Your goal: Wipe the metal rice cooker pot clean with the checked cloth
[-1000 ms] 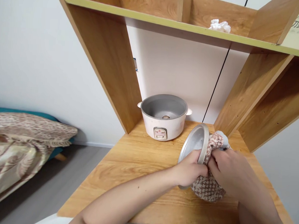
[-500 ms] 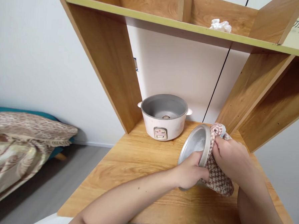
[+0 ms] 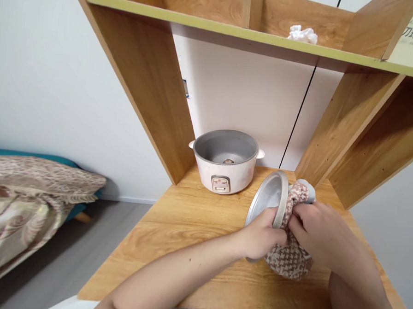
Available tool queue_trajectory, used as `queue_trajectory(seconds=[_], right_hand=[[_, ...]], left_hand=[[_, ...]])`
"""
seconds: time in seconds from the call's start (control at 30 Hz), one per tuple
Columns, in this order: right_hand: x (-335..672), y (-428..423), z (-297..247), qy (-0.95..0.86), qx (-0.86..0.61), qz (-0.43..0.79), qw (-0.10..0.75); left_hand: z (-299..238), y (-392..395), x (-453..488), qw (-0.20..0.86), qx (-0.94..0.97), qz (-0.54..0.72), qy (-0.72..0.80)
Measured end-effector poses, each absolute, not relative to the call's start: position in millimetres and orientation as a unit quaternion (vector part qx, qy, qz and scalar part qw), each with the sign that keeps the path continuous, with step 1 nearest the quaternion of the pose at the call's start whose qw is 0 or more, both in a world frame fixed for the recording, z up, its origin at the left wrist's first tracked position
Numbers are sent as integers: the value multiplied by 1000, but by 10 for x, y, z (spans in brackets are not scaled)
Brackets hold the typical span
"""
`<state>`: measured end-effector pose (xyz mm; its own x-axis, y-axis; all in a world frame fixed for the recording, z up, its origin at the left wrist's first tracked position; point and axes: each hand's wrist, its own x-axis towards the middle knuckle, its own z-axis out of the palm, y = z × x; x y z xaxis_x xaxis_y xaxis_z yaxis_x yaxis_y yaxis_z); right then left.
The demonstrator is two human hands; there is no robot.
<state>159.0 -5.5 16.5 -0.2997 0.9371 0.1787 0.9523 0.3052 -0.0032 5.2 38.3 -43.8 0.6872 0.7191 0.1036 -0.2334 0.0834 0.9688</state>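
Note:
My left hand [image 3: 262, 234] grips the lower rim of a round silver metal lid [image 3: 264, 199], thumb and fingers closed around its edge. The lid is tilted on its side above the wooden desk, its shiny hollow inside facing left. Against its outer side my right hand [image 3: 316, 227] bunches a brown-and-white houndstooth cloth [image 3: 289, 260], fingers closed on it. Part of the lid's outer face is hidden behind the cloth. Behind and left of the lid stands a white rice cooker [image 3: 225, 162], uncovered, with a grey interior and no inner pot visible in it.
The wooden desk [image 3: 160, 244] has upright panels on both sides. A shelf [image 3: 234, 29] with a yellow-green edge crosses above, with crumpled white tissue [image 3: 302, 35] on it. To the left, a patterned blanket [image 3: 27, 209] covers low teal furniture.
My right hand has shifted its hold on the cloth, and the cloth's hanging end has swung left and slightly down. The lid and my left hand stay nearly in place.

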Motion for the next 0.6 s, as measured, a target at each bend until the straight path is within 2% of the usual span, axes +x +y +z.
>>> queue_trajectory(seconds=[0.13, 0.47, 0.6], right_hand=[[1547, 50, 208, -748, -658, -47, 70], [1600, -128, 170, -837, -545, -24, 45], [1559, -35, 188, -790, -610, -48, 51]], left_hand=[[-415, 372, 41, 705, 588, 326, 225], [-456, 393, 54, 716, 576, 343, 195], [-441, 381, 51, 704, 591, 337, 203]])
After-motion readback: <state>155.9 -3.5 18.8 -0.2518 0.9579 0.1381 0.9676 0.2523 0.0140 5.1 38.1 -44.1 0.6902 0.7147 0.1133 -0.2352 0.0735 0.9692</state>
